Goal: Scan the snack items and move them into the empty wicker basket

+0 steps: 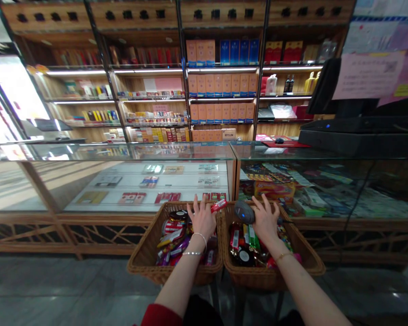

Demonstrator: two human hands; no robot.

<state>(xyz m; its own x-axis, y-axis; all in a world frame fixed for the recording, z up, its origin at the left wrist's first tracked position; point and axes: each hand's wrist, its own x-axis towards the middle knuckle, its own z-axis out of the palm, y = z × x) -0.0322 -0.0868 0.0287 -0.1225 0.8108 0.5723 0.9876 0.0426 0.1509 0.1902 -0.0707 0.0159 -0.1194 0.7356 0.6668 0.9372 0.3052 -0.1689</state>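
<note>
Two hands in play in the head view, our only one. Left hand: fingers fanned wide, red packet held at the thumb side, near one end. Right hand: fingers spread too, dark handheld scanner with a blue light held on the thumb side; its handle is mostly hidden from us.

Risks, our read:
- Packet slip. It's gripped by one end with the rest sticking out, so a small knock could tip it loose. It'd likely drop around the adjoining basket rims or into the mixed wrappers, where we'd struggle to pick it out.
- Wrong read. The scanner sits over the right basket, above other labelled goods such as the green pack and the round dark pack. A bad angle might catch one of those labels. We can't tell whether the packet's code faces the scanner.
- Bump. Packet and scanner are near each other but apart; closing too fast could jolt either grip.

Location: packet is right of the left hand's fingers, between the two hands, left of the scanner, above where the left basket meets the right one. Glass surface lies beyond both hands.
</note>
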